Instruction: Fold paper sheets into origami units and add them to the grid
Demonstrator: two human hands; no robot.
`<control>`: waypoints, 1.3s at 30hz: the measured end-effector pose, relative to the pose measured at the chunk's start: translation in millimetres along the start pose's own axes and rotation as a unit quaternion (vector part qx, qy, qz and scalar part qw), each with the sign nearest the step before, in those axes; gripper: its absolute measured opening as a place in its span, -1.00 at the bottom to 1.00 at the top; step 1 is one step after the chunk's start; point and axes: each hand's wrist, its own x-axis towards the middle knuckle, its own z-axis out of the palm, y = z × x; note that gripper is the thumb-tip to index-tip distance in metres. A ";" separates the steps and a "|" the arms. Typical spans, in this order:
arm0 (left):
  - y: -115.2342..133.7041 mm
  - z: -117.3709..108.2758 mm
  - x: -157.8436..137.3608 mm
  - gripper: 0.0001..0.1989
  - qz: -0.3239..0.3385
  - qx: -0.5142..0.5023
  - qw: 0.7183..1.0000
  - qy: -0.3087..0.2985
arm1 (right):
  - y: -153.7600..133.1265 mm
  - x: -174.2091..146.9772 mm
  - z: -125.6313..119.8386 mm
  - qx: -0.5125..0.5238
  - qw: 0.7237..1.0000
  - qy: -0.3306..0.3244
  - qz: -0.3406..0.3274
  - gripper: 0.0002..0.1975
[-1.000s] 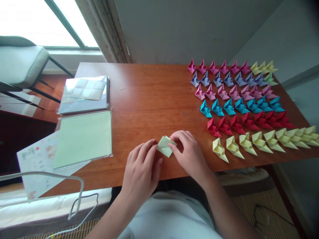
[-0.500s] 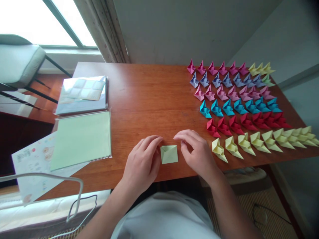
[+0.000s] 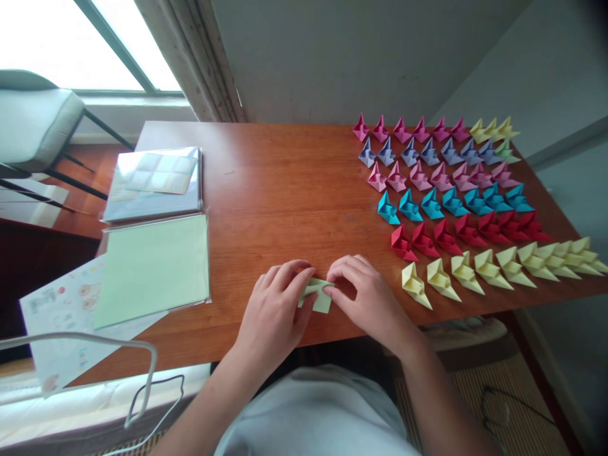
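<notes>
A small pale green folded paper (image 3: 323, 303) is held between my two hands near the front edge of the table. My left hand (image 3: 275, 304) pinches its left side, thumb and fingers closed on it and covering part of the folds. At the paper's upper right corner, the fingertips of my right hand (image 3: 363, 294) close on the edge. The paper's top edge looks raised, with a flap below it. Pale yellow origami pieces (image 3: 417, 286) stand in a row just right of my right hand.
Rows of folded pieces fill the right side: red (image 3: 401, 242), blue (image 3: 388, 209), pink, purple and magenta. On the left lie a pack of light green paper (image 3: 154, 266), a second pack (image 3: 152, 202) and a printed sheet (image 3: 57, 316). A white cable (image 3: 95, 339) crosses the lower left.
Both hands have closed in on the folded paper and taken hold of it. It lay flat between them before; now it is lifted at its top edge. The view has shifted slightly.
</notes>
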 end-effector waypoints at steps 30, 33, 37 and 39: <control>-4.3 -18.5 14.5 -0.91 -0.062 -0.216 0.973 0.061 | -10.2 4.6 6.1 0.094 0.988 0.106 -0.066 -0.81; -7.2 -17.0 14.8 -0.84 0.000 -0.155 0.984 0.086 | -7.7 4.3 6.7 0.046 0.987 0.113 -0.106 -0.79; -9.0 -9.8 11.2 -0.80 0.069 -0.019 0.988 0.134 | -1.9 1.9 10.3 -0.047 0.977 0.138 -0.156 -0.76; -8.3 -6.1 8.4 -0.78 0.094 0.046 0.984 0.143 | 2.1 0.4 12.8 -0.099 0.969 0.141 -0.174 -0.76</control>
